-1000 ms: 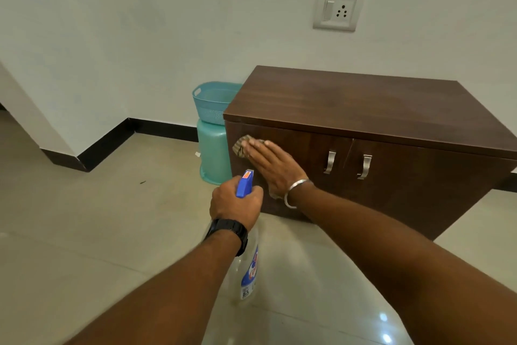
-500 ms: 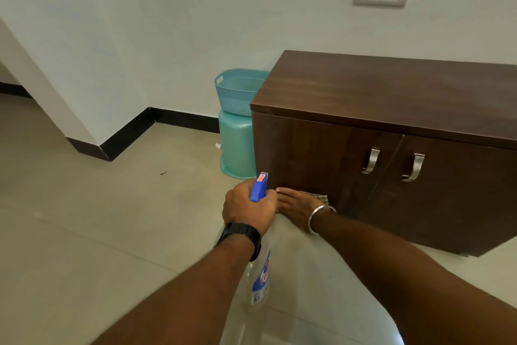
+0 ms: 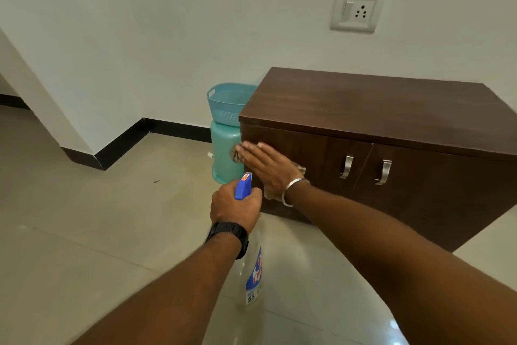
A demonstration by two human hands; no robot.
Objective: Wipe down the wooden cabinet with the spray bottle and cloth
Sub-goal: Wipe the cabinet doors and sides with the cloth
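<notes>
basket (image 3: 228, 104): teal, perforated, stacked on teal bin (image 3: 225, 148) ahead of me
socket (image 3: 357, 10): white, on wall
skirting (image 3: 123, 146): black, meets beige floor tiles (image 3: 84, 232)

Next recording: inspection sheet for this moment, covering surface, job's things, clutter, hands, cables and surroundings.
Surface: wooden cabinet, both doors closed.
Job's things: cloth flat against the left door; spray bottle held by its blue head.
Clutter: dark speck on the floor.
Hands: right hand presses the cloth with straight fingers; left hand grips the bottle.
Cables: nothing seen.
Surroundings: teal basket stacked on a teal bin left of the cabinet; wall socket above.
</notes>
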